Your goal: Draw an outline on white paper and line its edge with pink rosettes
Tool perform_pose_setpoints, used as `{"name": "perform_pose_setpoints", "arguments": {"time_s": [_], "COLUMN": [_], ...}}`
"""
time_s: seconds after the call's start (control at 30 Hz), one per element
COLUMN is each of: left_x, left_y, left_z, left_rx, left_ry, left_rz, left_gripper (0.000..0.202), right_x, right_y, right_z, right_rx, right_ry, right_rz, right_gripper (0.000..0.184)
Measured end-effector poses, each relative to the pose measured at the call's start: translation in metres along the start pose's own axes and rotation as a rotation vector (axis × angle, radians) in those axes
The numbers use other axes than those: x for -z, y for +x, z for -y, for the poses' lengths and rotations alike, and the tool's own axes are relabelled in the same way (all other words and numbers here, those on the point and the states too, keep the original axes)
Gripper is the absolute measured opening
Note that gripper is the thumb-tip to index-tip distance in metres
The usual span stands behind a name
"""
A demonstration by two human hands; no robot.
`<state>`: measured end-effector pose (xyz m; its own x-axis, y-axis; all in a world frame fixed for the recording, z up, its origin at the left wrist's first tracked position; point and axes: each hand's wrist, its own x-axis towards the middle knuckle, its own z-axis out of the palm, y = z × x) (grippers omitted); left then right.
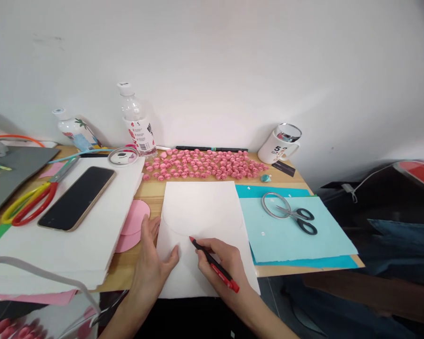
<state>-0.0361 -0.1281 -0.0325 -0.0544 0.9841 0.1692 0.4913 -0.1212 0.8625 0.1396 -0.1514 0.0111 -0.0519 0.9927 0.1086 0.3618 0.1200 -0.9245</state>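
A white sheet of paper (205, 212) lies in front of me on the wooden table (151, 190), with a faint curved line drawn across it. My left hand (151, 256) rests flat on the sheet's left edge, fingers spread. My right hand (221, 266) grips a red pen (214, 264) whose tip touches the paper near the lower end of the curve. Beyond the sheet sits a patch of several small pink rolled paper flowers (201, 165).
Left: a stack of white paper (70, 245) carrying a black phone (77, 197), red-and-yellow scissors (35, 200), pink paper discs (132, 226). Right: blue paper sheets (297, 235) with black-handled scissors (298, 219) and a metal ring. At the back stand two bottles (137, 122) and a white mug (281, 146).
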Motion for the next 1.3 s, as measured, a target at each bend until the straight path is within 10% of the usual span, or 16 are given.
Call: {"name": "perform_pose_setpoints", "arguments": {"time_s": [0.97, 1.3], "left_x": [0.000, 0.001], "left_y": [0.003, 0.002], "left_z": [-0.011, -0.012], "left_rx": [0.084, 0.095], "left_ry": [0.026, 0.048], "left_rz": [-0.013, -0.008], "left_gripper": [0.097, 0.096], "right_x": [0.076, 0.068], "right_y": [-0.021, -0.025], "right_z": [-0.034, -0.033], "right_rx": [-0.283, -0.233], "right_ry": [-0.139, -0.078], "right_rz": [-0.242, -0.202], "right_gripper": [0.023, 0.023]}}
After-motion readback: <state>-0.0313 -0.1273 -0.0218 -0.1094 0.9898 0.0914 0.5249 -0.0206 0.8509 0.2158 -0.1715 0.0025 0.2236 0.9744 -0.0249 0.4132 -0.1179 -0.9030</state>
